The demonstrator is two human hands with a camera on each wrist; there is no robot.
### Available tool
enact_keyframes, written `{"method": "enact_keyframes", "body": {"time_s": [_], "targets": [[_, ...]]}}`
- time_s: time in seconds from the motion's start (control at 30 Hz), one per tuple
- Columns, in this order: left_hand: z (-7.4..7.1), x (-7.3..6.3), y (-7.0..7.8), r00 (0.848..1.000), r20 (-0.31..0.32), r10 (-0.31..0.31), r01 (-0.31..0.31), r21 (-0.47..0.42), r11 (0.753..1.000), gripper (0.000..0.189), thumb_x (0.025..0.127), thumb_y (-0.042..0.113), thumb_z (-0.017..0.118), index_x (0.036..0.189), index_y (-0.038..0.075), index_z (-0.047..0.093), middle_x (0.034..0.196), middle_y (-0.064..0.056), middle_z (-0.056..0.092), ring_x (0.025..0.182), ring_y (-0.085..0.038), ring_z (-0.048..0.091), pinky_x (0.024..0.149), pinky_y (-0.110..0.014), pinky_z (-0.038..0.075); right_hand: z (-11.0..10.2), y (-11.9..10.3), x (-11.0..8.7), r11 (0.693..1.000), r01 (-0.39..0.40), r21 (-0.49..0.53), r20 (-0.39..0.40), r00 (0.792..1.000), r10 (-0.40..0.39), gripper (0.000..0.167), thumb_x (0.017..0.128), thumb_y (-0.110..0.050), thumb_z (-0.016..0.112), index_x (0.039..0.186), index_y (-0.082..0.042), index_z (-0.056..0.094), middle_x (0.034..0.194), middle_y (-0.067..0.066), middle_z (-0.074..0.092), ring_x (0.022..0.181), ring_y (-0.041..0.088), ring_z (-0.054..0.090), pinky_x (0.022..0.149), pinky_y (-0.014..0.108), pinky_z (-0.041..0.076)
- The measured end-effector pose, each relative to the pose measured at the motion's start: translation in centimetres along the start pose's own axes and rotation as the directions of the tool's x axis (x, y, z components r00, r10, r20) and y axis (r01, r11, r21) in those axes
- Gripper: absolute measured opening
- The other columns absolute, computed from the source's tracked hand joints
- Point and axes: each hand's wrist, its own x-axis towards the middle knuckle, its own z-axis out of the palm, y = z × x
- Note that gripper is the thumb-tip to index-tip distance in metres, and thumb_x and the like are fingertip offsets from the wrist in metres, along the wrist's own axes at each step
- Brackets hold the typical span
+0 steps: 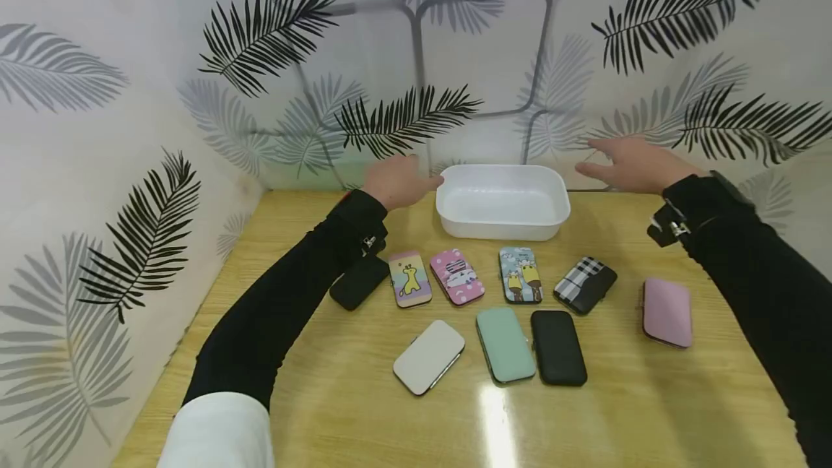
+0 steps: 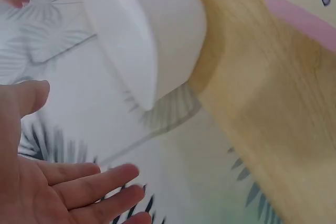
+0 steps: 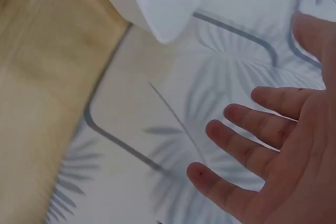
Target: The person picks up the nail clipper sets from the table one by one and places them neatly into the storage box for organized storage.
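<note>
A white plastic basin (image 1: 503,230) stands at the back of the wooden table. My left hand (image 1: 399,183) is at its left side, thumb toward the rim; in the left wrist view the fingers (image 2: 100,190) are spread and hold nothing. To the basin's right, apart from it, my right hand (image 1: 633,165) is raised, and its spread fingers (image 3: 247,150) are also bare in the right wrist view. In front of the basin lie flat rounded cases: a giraffe one (image 1: 411,279), a pink dotted one (image 1: 457,277), a blue giraffe one (image 1: 520,275) and a plaid one (image 1: 585,285).
Nearer me lie a white case (image 1: 429,357), a mint one (image 1: 505,345) and a black one (image 1: 559,347). A pink case (image 1: 667,313) is at the right; another black case (image 1: 359,282) sits partly under my left sleeve. Leaf-patterned sheeting (image 1: 481,56) rises behind the table.
</note>
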Motion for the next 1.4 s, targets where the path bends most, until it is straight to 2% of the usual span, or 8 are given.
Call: {"method": "enact_keyframes", "body": {"time_s": [0.13,0.23,0.4,0.57,0.73,0.9,1.17,1.4], "targets": [[2.9,2.9,0.5,0.998,0.054,0.011,-0.015,0.064,0.998,0.049,0.100,0.057,0.049,0.096,0.012,0.067,0.093,-0.005,0.065,0.085,-0.023,0.061,0.077,-0.036,0.045,2.9,-0.1,1.7,0.999,-0.027,0.020,0.026,0.999,0.027,0.080,0.104,-0.054,0.043,0.152,0.009,0.031,0.145,0.036,0.046,0.132,0.054,0.044,0.106,0.066,0.035],[4.9,4.6,1.0,0.997,0.081,-0.001,-0.011,0.137,0.991,0.043,0.101,0.053,0.049,0.084,0.016,0.062,0.080,-0.001,0.057,0.076,-0.020,0.055,0.071,-0.035,0.041,4.9,-0.4,2.7,0.997,-0.059,0.050,0.060,0.997,0.056,0.077,0.104,-0.046,0.046,0.152,0.011,0.028,0.143,0.037,0.047,0.131,0.054,0.046,0.104,0.065,0.037],[7.1,6.0,2.3,0.995,0.092,-0.044,0.026,0.186,0.982,0.032,0.103,0.038,0.050,0.097,0.013,0.068,0.087,-0.001,0.059,0.079,-0.019,0.056,0.070,-0.034,0.043,7.8,-0.4,4.0,0.993,-0.102,0.054,0.077,0.992,0.098,0.070,0.103,-0.038,0.050,0.146,0.014,0.034,0.134,0.037,0.053,0.119,0.051,0.055,0.098,0.062,0.043],[7.7,5.8,3.1,0.994,0.072,-0.082,0.072,0.129,0.989,0.025,0.103,0.025,0.050,0.103,0.010,0.070,0.096,-0.003,0.066,0.080,-0.018,0.056,0.068,-0.032,0.048,10.2,0.1,5.3,0.992,-0.123,0.013,0.001,0.992,0.123,0.046,0.103,-0.029,0.050,0.124,0.012,0.054,0.098,0.023,0.065,0.079,0.033,0.058,0.072,0.047,0.046],[8.1,5.5,3.4,0.988,0.088,-0.130,0.126,0.048,0.991,0.027,0.103,0.024,0.048,0.105,0.008,0.070,0.098,-0.004,0.065,0.078,-0.017,0.054,0.069,-0.032,0.048,10.9,-0.5,5.2,0.989,-0.142,0.035,-0.086,0.986,0.145,0.026,0.097,-0.016,0.051,0.098,0.007,0.063,0.078,0.016,0.060,0.065,0.030,0.054,0.058,0.041,0.042],[7.9,5.0,3.4,0.985,0.117,-0.123,0.128,-0.032,0.991,0.027,0.102,0.021,0.048,0.103,0.004,0.069,0.094,-0.005,0.058,0.075,-0.019,0.051,0.069,-0.032,0.043,11.1,-0.7,4.5,0.991,-0.130,0.017,-0.147,0.980,0.131,0.021,0.094,-0.013,0.054,0.087,0.005,0.063,0.073,0.016,0.061,0.061,0.029,0.053,0.055,0.042,0.041],[9.2,3.9,3.6,0.977,0.101,-0.186,0.189,-0.022,0.982,0.049,0.103,0.025,0.048,0.148,0.005,0.045,0.136,-0.006,0.061,0.097,-0.021,0.065,0.083,-0.038,0.054,11.7,-1.6,2.6,0.993,-0.119,0.018,-0.166,0.979,0.120,0.021,0.093,-0.014,0.055,0.088,0.005,0.062,0.072,0.015,0.061,0.062,0.029,0.054,0.055,0.043,0.042],[10.2,3.5,4.1,0.964,0.098,-0.248,0.251,-0.021,0.968,0.059,0.103,0.028,0.049,0.153,0.004,0.030,0.125,-0.010,0.066,0.090,-0.022,0.065,0.074,-0.035,0.052,12.0,-1.7,1.6,0.992,-0.127,0.022,-0.129,0.983,0.128,0.023,0.095,-0.015,0.053,0.091,0.004,0.065,0.072,0.011,0.060,0.063,0.027,0.053,0.055,0.040,0.042]]}}
